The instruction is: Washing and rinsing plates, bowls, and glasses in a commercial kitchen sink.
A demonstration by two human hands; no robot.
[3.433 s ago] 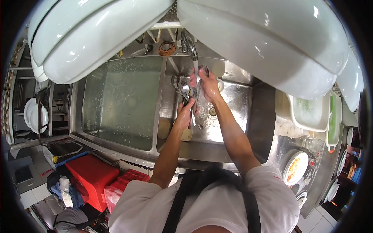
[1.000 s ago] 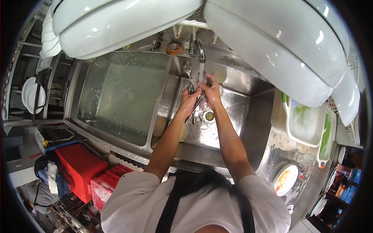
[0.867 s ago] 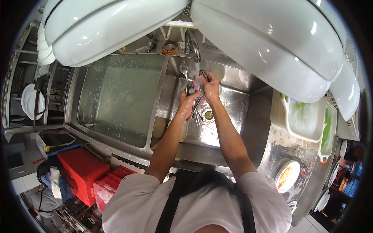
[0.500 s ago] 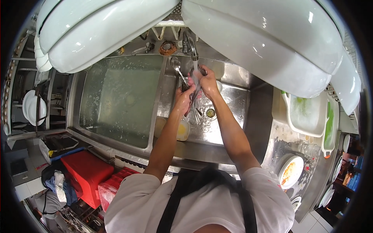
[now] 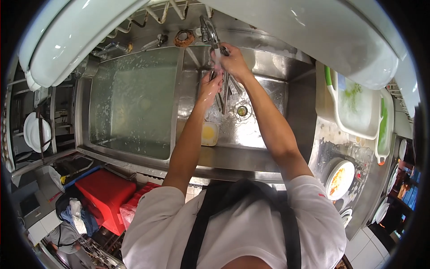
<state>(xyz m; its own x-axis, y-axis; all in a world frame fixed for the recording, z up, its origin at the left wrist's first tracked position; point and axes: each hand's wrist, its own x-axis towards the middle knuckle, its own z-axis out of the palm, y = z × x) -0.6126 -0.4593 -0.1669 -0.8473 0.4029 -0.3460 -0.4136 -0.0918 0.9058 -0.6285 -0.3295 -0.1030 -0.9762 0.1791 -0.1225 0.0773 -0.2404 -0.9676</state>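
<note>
In the right-hand sink basin (image 5: 268, 130), water runs from the curved tap (image 5: 207, 32) over both of my hands. My left hand (image 5: 210, 89) is closed around a bunch of cutlery (image 5: 225, 96), whose long metal handles point down toward the basin floor. My right hand (image 5: 235, 62) is just above and to the right, right by the spout, with its fingers curled around the upper ends of some dark-looking cutlery. Splashing water blurs the fingertips, and the kinds of pieces are hard to make out. A small dish with something yellow (image 5: 209, 134) sits beside my left forearm.
Cloudy water fills the left basin (image 5: 134, 107). Large white bowls (image 5: 313, 40) hang low overhead. To the right are white tubs (image 5: 358, 125) with green scraps and a plate of food remains (image 5: 340, 181). A drain (image 5: 242, 110) lies in the right basin; a red bin (image 5: 105, 197) stands lower left.
Both hands have shifted up toward the tap with the cutlery. My right hand is now nearer the spout. The view has tilted, so the overhead bowls cover less of it.
</note>
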